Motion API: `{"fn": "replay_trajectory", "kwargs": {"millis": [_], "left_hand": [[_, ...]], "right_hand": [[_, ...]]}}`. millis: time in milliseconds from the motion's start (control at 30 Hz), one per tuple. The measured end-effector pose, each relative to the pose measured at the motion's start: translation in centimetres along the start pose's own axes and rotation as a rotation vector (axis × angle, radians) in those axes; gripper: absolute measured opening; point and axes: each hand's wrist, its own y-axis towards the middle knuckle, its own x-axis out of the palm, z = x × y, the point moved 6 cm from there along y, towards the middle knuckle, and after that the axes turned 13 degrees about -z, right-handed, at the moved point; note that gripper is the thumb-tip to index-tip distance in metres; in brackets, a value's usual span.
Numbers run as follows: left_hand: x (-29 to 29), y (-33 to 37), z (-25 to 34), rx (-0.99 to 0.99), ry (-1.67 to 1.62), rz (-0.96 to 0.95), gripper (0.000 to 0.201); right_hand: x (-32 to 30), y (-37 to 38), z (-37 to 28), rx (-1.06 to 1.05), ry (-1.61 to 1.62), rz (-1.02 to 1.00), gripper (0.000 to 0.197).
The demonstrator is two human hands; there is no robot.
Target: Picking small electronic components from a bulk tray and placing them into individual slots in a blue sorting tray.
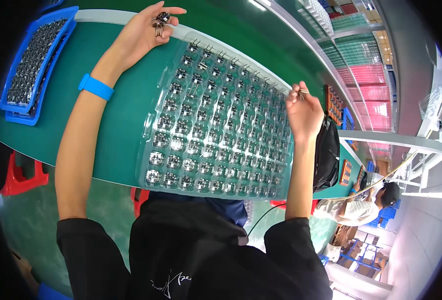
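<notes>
At the upper left of the frame, the left hand (140, 32) held small metal parts (162, 18), fingers partly spread; at right centre, the right hand (305, 115) had curled fingers pinching a thin pin (304, 91). Between lay a clear tray (150, 135). The step seemed to be sorting parts by hand; the next move called for a light grip. White script marked the black shirt (196, 250).

piece (304, 91) in right hand (304, 112) indistinct, black shirt (191, 245) cut off below
</notes>
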Motion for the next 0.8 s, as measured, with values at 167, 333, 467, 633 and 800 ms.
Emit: {"fn": "replay_trajectory", "kwargs": {"millis": [167,333,467,633,800], "left_hand": [[1.0,0.0,-0.1,0.036,-0.253,-0.073,0.045],[1.2,0.5,-0.2,0.007,-0.153,0.023,0.045],[0.4,0.1,0.0,-0.01,0.101,-0.047,0.053],[1.5,1.4,0.2,0.51,-0.334,-0.841,0.044],[1.4,0.5,-0.6,-0.019,-0.206,0.003,0.039]], "right_hand": [[7.6,4.0,4.2,0.218,0.034,-0.261,0.04],[13.9,8.1,8.1,-0.037,-1.309,-0.442,0.027],[15.3,9.2,9.7,0.055,-1.642,-0.332,0.032],[15.6,9.4,11.5,0.184,-1.644,-0.228,0.033],[14.2,9.1,9.8,0.231,-1.537,-0.17,0.028]]}}
